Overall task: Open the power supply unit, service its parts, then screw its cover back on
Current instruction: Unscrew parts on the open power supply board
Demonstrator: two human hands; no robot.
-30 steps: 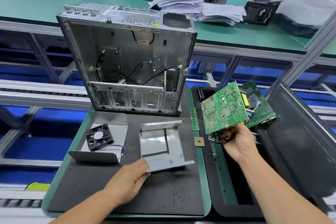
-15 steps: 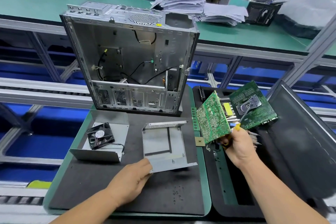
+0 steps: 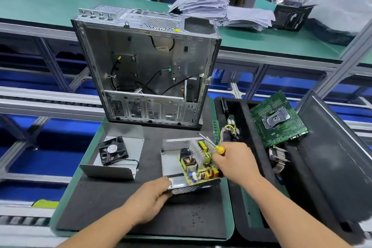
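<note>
- An empty computer case (image 3: pixel 145 70) stands upright at the back of a dark mat (image 3: pixel 124 213) on the table.
- A green motherboard (image 3: pixel 277 119) leans in the black tray (image 3: pixel 251 217) at right.
- A bent metal cover (image 3: pixel 120 159) holds a black fan (image 3: pixel 112 150) at the mat's left.
- The power supply's metal base (image 3: pixel 171 159) lies mid-mat, its circuit board (image 3: pixel 198 164) tilted over the right half.
- The left hand (image 3: pixel 149 200) grips the base's near edge.
- The right hand (image 3: pixel 233 162) clasps the board's right side together with a yellow-handled screwdriver (image 3: pixel 213 145).
</note>
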